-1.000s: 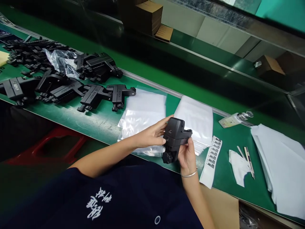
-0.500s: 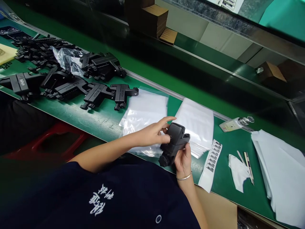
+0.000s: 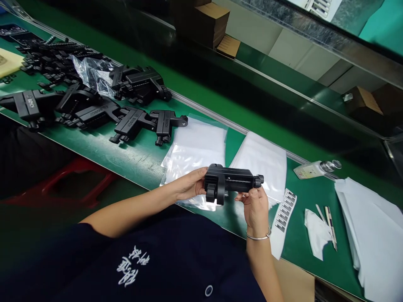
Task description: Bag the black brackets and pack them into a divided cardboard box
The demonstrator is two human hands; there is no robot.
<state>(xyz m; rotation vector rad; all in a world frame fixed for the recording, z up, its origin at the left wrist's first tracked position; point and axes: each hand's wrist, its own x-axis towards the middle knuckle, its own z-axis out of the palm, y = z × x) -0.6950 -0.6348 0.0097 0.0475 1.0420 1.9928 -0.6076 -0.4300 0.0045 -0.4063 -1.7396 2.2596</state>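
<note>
I hold the black plastic holder with knobs (image 3: 233, 180) level between both hands, just above the near part of the long green tabletop (image 3: 132, 163). My left hand (image 3: 192, 184) is closed on its broad left end. My right hand (image 3: 256, 205) supports the right end, thumb by the small ridged knobs and fingers partly curled below; I cannot tell exactly where each fingertip meets the plastic.

Beyond and below my left hand lies a loose pile of clear plastic bags (image 3: 198, 144); a neater stack of translucent white bags (image 3: 267, 157) lies to its right, on the far side of my right hand. To the right of that hand is a white strip with black printed labels (image 3: 285, 214), then a torn white paper piece (image 3: 316, 235) beside slim pen-like sticks (image 3: 331, 228). A pale bottle with a clear cap (image 3: 310, 170) lies farther back, near the large white sheets (image 3: 373, 235) on the right. To the left, similar black holders marked BOSCH (image 3: 130, 124) sit in a row.
</note>
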